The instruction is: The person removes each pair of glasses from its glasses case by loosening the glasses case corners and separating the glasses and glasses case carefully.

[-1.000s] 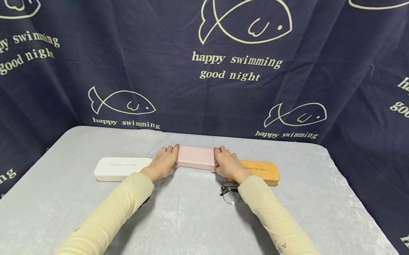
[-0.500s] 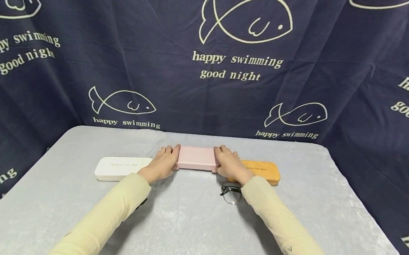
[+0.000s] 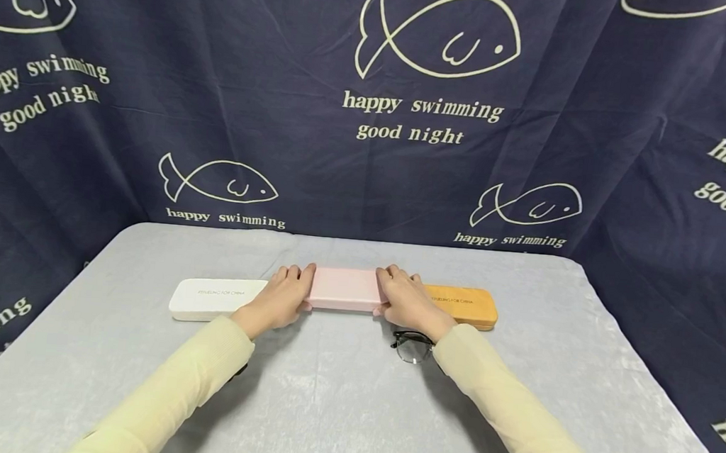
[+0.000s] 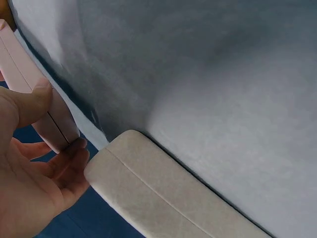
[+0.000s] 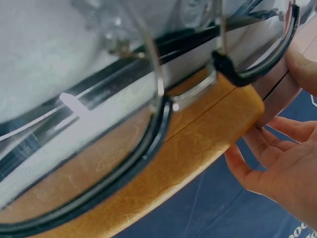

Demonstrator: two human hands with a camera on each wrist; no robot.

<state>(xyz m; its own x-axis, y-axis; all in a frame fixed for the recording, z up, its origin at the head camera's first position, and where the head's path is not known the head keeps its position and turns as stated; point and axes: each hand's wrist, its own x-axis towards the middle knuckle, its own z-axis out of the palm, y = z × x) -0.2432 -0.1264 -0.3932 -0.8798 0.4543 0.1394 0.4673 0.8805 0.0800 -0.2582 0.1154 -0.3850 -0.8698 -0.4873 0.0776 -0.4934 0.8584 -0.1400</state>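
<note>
A closed pink glasses case [image 3: 344, 288] lies crosswise between both hands. My left hand [image 3: 280, 297] grips its left end; in the left wrist view the thumb presses on the case's side and the other fingers curl round the end. On the right end, my right hand [image 3: 411, 301] holds it the same way, fingers over the top. Whether the case touches the cloth is hard to tell. Beside the left hand is a white glasses case [image 3: 213, 298]. An orange glasses case [image 3: 468, 306] sits partly behind the right hand. Dark-rimmed glasses [image 3: 413, 347] lie near the right wrist, partly hidden by the sleeve.
A pale grey cloth [image 3: 337, 395] covers the table. Dark blue curtains [image 3: 315, 180] with white fish and lettering hang behind it and on both sides. Something small and black [image 3: 238, 372] shows beside the left sleeve, mostly hidden.
Both hands have drawn the pink glasses case slightly toward me. The white case, the orange case and the glasses have stayed put.
</note>
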